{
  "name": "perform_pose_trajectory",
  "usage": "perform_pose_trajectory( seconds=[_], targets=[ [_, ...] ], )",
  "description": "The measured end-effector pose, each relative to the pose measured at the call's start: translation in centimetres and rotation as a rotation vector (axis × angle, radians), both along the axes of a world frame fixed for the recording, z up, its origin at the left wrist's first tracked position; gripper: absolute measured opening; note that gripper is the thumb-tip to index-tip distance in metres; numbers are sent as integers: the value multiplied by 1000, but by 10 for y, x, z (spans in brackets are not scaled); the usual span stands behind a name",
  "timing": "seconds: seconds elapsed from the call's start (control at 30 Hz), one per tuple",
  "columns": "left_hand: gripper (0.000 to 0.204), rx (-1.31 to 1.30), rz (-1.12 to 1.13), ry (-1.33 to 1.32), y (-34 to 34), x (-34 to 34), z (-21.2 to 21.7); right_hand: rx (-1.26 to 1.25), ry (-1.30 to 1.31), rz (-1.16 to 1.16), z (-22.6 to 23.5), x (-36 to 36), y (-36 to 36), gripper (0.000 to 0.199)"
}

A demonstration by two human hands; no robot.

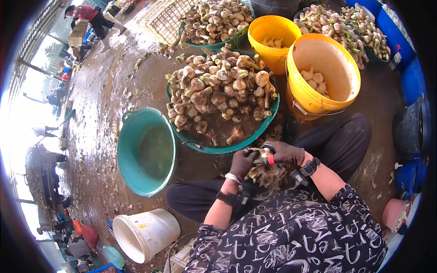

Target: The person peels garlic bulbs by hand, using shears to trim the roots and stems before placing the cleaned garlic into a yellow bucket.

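Note:
In front of my lap, my two dark-gloved hands meet over a pile of dry garlic skins [269,176]. My left hand [243,162] is closed around a pale garlic bulb [261,157], which the fingers partly hide. Curled beside it, my right hand [287,153] grips a small tool with a red band [271,159] and a dark part; its exact kind is hidden. Just beyond the hands stands a wide green tub [207,149], heaped with dirty, untrimmed garlic. Cleaned white bulbs [315,82] lie inside a yellow bucket [298,102] to the far right.
A second yellow bucket [261,25] also has cleaned bulbs. An empty-looking teal tub [126,159] stands at the left, and a white bucket [157,232] lies tilted nearer me. More garlic heaps [218,22] and a cream crate [159,18] are farther back. The floor [100,132] looks wet.

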State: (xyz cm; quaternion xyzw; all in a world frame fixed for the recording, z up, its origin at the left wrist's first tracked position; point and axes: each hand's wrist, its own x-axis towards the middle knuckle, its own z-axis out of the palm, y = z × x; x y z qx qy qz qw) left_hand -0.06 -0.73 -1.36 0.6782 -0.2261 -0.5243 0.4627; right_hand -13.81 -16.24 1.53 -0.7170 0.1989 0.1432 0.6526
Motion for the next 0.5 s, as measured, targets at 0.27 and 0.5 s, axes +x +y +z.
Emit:
perform_pose_trajectory(
  seconds=[0.27,0.5],
  targets=[
    [21,-494,61,-549,8,-12,16,663,-415,-626,-22,3,12,35],
    [29,-196,-199,254,25,-8,54,687,-261,-821,-1,-1,10,28]
  ],
)
